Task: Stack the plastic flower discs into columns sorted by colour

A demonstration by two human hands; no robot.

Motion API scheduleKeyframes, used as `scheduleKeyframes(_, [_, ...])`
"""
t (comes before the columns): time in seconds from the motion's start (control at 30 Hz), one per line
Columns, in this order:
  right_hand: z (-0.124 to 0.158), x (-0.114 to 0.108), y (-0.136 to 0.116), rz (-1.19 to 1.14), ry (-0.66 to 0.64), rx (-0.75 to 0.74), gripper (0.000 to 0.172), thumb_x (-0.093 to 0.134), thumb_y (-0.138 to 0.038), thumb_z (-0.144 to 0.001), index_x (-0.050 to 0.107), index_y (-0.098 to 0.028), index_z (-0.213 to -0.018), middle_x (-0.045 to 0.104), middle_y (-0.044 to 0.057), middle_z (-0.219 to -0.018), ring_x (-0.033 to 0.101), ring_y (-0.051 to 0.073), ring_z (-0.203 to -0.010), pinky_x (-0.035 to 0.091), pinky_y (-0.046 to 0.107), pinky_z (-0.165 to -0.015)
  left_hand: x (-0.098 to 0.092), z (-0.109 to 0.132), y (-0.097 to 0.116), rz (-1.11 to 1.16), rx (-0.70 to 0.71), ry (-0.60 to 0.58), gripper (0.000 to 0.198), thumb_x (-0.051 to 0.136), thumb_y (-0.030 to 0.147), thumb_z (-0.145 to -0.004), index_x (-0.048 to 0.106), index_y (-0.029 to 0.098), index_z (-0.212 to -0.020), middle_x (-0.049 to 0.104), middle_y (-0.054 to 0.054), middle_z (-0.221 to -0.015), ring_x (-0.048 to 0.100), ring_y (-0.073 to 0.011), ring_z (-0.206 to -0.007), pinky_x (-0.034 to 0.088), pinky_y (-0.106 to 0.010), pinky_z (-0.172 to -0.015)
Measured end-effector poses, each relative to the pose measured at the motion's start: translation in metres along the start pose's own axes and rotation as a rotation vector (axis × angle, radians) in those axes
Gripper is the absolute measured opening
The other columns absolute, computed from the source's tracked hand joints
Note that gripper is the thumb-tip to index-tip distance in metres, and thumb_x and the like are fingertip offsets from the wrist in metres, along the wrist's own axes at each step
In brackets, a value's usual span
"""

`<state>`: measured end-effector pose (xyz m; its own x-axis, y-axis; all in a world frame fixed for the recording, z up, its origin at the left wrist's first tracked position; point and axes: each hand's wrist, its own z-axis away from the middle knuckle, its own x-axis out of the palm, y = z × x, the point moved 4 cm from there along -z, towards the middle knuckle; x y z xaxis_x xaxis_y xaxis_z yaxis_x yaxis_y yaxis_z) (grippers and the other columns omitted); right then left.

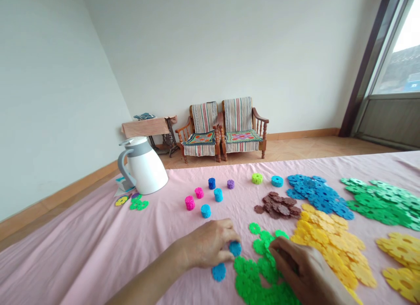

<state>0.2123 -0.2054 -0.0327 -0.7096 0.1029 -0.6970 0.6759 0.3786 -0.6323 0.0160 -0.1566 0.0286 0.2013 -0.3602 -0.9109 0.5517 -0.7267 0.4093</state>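
Note:
My left hand (215,243) is low over the cloth, its thumb and fingers closed on the edge of a blue notched plastic disc (235,248). Just below that hand lies another blue disc (218,272), flat on the cloth. My right hand (303,268) is over the right side of a loose pile of green notched discs (247,281). Its fingers are pinched together, and what they hold, if anything, is hidden. Beyond the hands stand short stacks of discs, among them a light-blue stack (205,211) and a pink stack (189,203).
On the pink cloth (98,252), piles of brown discs (278,205), blue discs (320,194), yellow discs (328,241) and darker green discs (387,202) spread to the right. A white jug (147,167) stands at the left. Two wooden armchairs (241,136) are by the wall.

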Motion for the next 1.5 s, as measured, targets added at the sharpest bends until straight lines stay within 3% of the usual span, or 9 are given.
scheduleKeyframes(0.1, [0.0,0.0,-0.001,-0.007,0.011,-0.006,0.041,0.03,-0.048,-0.098,0.05,-0.024,-0.073,0.057,-0.004,-0.058,0.056,0.012,-0.051,0.033,0.024,-0.049,0.004,-0.003,0.0,-0.036,-0.027,0.004,0.015,0.068,0.016,-0.075,0.063,0.019,-0.088,0.057,-0.001,-0.087,0.057,-0.0157,-0.081,0.044,-0.022,-0.07])
scheduleKeyframes(0.33, [0.0,-0.001,-0.003,0.003,0.041,-0.009,0.043,0.029,-0.05,-0.098,0.05,-0.024,-0.071,0.057,-0.003,-0.057,0.056,0.012,-0.05,0.033,0.024,-0.049,0.006,-0.001,-0.001,-0.029,-0.068,0.083,0.02,0.06,0.008,-0.063,0.059,0.018,-0.081,0.056,0.0,-0.08,0.054,-0.0142,-0.074,0.042,-0.021,-0.065])
scheduleKeyframes(0.6, [-0.001,-0.001,-0.001,0.012,-0.005,-0.014,0.035,0.034,-0.044,-0.098,0.051,-0.024,-0.074,0.059,-0.003,-0.059,0.059,0.013,-0.052,0.036,0.023,-0.05,-0.052,0.017,-0.055,-0.103,-0.276,0.387,0.022,0.055,0.009,-0.067,0.062,0.018,-0.086,0.056,-0.001,-0.085,0.052,-0.0126,-0.068,0.041,-0.023,-0.063])
scheduleKeyframes(0.77, [-0.001,-0.004,0.0,0.023,-0.021,-0.026,0.03,0.04,-0.041,-0.097,0.054,-0.024,-0.076,0.062,-0.003,-0.061,0.061,0.012,-0.053,0.039,0.022,-0.051,-0.056,0.02,-0.08,-0.128,-0.339,0.344,0.019,0.058,0.013,-0.066,0.064,0.018,-0.083,0.057,0.0,-0.08,0.053,-0.0134,-0.067,0.04,-0.022,-0.061])
scheduleKeyframes(1.0, [-0.002,-0.004,-0.001,0.041,-0.029,-0.044,0.029,0.04,-0.039,-0.097,0.054,-0.024,-0.076,0.061,-0.004,-0.06,0.061,0.011,-0.053,0.038,0.021,-0.05,-0.047,0.014,-0.083,-0.144,-0.349,0.299,0.016,0.059,0.015,-0.066,0.067,0.018,-0.08,0.058,0.0,-0.077,0.054,-0.0136,-0.068,0.039,-0.021,-0.06])
scheduleKeyframes(1.2, [-0.001,-0.004,-0.003,0.018,-0.012,-0.015,0.033,0.034,-0.041,-0.098,0.052,-0.024,-0.075,0.059,-0.003,-0.059,0.06,0.013,-0.053,0.038,0.023,-0.051,-0.052,0.025,-0.065,-0.105,-0.326,0.355,0.02,0.057,0.017,-0.072,0.066,0.018,-0.09,0.058,-0.001,-0.087,0.054,-0.0126,-0.068,0.041,-0.023,-0.064])
scheduleKeyframes(1.27, [0.0,-0.005,-0.003,0.016,-0.011,-0.013,0.033,0.035,-0.041,-0.098,0.051,-0.024,-0.075,0.059,-0.003,-0.058,0.059,0.013,-0.052,0.036,0.024,-0.049,-0.045,0.03,-0.048,-0.05,-0.305,0.288,0.016,0.057,0.014,-0.071,0.065,0.017,-0.084,0.057,0.0,-0.08,0.054,-0.0128,-0.069,0.042,-0.022,-0.064])
scheduleKeyframes(1.37, [0.0,-0.005,-0.002,0.029,-0.043,-0.018,0.03,0.038,-0.04,-0.097,0.051,-0.024,-0.075,0.059,-0.004,-0.058,0.059,0.012,-0.051,0.036,0.024,-0.049,-0.024,0.037,-0.016,0.082,-0.177,0.067,0.021,0.064,0.012,-0.069,0.064,0.018,-0.089,0.059,0.002,-0.082,0.055,-0.0112,-0.069,0.043,-0.022,-0.069])
scheduleKeyframes(1.5, [0.0,-0.005,-0.002,0.036,-0.062,-0.017,0.03,0.037,-0.039,-0.097,0.051,-0.024,-0.076,0.059,-0.004,-0.06,0.059,0.012,-0.052,0.036,0.023,-0.05,-0.003,0.044,0.007,0.063,-0.134,0.013,0.027,0.069,0.014,-0.069,0.061,0.02,-0.094,0.058,0.001,-0.087,0.054,-0.0136,-0.078,0.042,-0.022,-0.07])
